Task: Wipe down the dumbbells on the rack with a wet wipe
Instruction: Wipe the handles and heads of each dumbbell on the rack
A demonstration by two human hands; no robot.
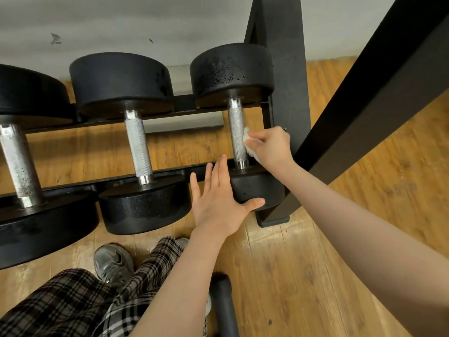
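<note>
Three black dumbbells with knurled silver handles lie across a low black rack (167,171). The rightmost dumbbell (237,132) has wet specks on its far head. My right hand (269,148) pinches a white wet wipe (247,138) against the right side of that dumbbell's handle. My left hand (218,198) lies flat with straight fingers on the near head of the same dumbbell, thumb along its front edge. The middle dumbbell (138,144) and the left dumbbell (17,159) sit untouched.
The rack's black upright (289,69) stands just right of my right hand, and a thick black slanted beam (379,83) crosses the right side. Below are a wooden floor, my plaid trouser legs, a grey shoe (113,262) and a dark cylinder (224,307) on the floor.
</note>
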